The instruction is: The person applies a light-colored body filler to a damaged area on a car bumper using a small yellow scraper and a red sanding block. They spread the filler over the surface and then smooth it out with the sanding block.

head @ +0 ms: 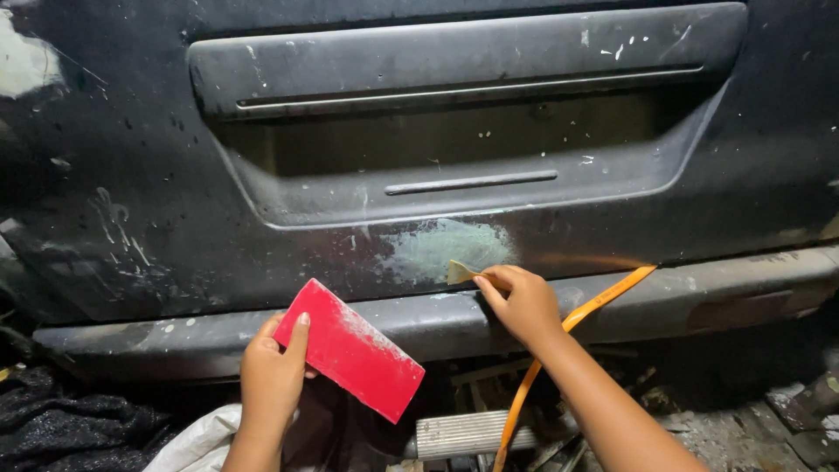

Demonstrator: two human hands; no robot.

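My left hand (pixel 271 376) holds a flat red rectangular board (pixel 350 347) tilted in front of the dark bumper (pixel 175 336). My right hand (pixel 520 301) grips a small yellowish scraper (pixel 461 273) whose blade rests against a pale greenish-grey patch of filler (pixel 446 249) on the black car rear panel (pixel 131 201), just below the recessed plate area (pixel 454 157).
An orange strap (pixel 603 297) runs from the bumper down behind my right forearm. Under the car lie a ribbed metal piece (pixel 463 433), scrap and rubble (pixel 743 428). A white sack (pixel 197 441) and dark cloth (pixel 70 424) lie at lower left.
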